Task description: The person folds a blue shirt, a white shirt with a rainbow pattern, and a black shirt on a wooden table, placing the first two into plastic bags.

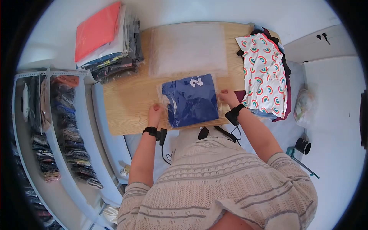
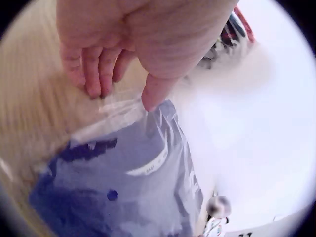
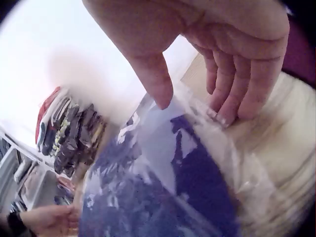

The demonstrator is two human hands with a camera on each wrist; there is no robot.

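Observation:
A folded blue garment (image 1: 193, 101) with a white print lies inside a clear plastic bag (image 1: 166, 119) at the table's front edge. On the bag's left side is my left hand (image 1: 155, 112), its thumb at the film and its fingers bent by the edge. My right hand (image 1: 229, 97) holds the opposite side in much the same way, a loose strip of film between thumb and fingers in the right wrist view. Through the film, the left wrist view shows a pale neck label (image 2: 150, 165) and a round dark blue dot (image 2: 112, 195).
Flat clear bags (image 1: 188, 50) lie at the back of the wooden table (image 1: 126, 103). Bagged clothes (image 1: 100, 32) are stacked back left. A rainbow-print garment (image 1: 264, 73) tops a clothes pile on the right. Shelves (image 1: 71, 126) with bagged clothes stand at the left.

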